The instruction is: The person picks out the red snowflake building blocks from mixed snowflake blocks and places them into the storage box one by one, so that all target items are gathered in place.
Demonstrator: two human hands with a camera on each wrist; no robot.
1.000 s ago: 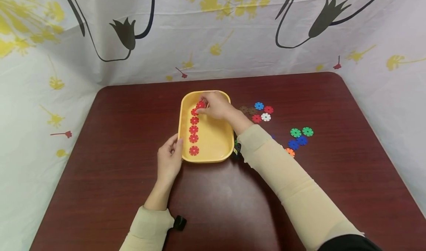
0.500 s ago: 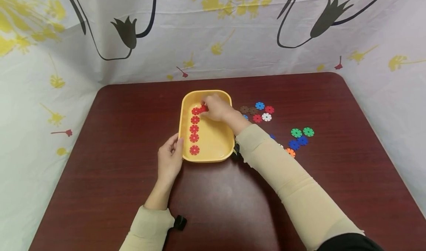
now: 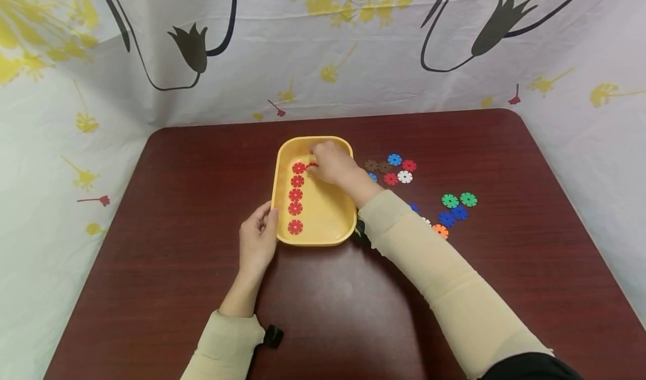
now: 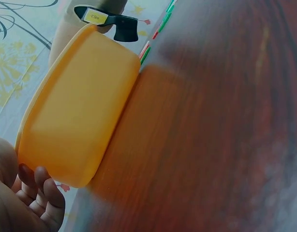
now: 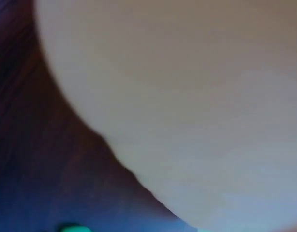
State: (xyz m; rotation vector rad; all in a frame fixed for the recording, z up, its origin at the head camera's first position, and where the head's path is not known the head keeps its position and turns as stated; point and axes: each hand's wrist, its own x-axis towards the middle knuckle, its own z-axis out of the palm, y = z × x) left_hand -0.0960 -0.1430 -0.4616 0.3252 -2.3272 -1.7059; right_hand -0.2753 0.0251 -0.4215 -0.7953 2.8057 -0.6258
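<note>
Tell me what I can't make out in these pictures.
Head: right hand hides most of one red disc.
Head: sleeve partly covers a white disc.
Left wrist: the tray wall hides its inside.
Right wrist: beige shape blurred; bottom edge cuts off a green thing.

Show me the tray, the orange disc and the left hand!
Tray [image 3: 328,214]: head view, on its bare yellow floor.
Orange disc [image 3: 441,232]: head view, on its visible face.
Left hand [image 3: 257,240]: head view, on the middle of the hand.

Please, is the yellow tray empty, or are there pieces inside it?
The yellow tray is not empty: in the head view, five red discs lie in a line inside it.
</note>
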